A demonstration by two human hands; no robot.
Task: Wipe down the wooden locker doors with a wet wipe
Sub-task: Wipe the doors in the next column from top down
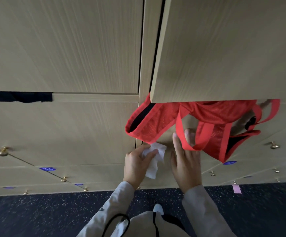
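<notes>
The wiping looks to be under way but far from finished, though the wood shows no wet streaks, so how much is done cannot be told. The left hand [137, 164] has its fingers curled round a crumpled white wet wipe [155, 160], holding it against a lower locker door [167, 147] near that door's left edge. The right hand [185, 161] lies just beside it with fingers spread and straight, reaching up under the strap of a red mesh bag [210, 124]. That bag spills out from beneath the open upper door [224, 53] and drapes over the very panel being cleaned, so it probably has to be lifted aside or tucked back in. Many other doors with brass knobs [1, 151] and blue number tags [47, 168] remain, above the dark speckled floor [36, 214].
</notes>
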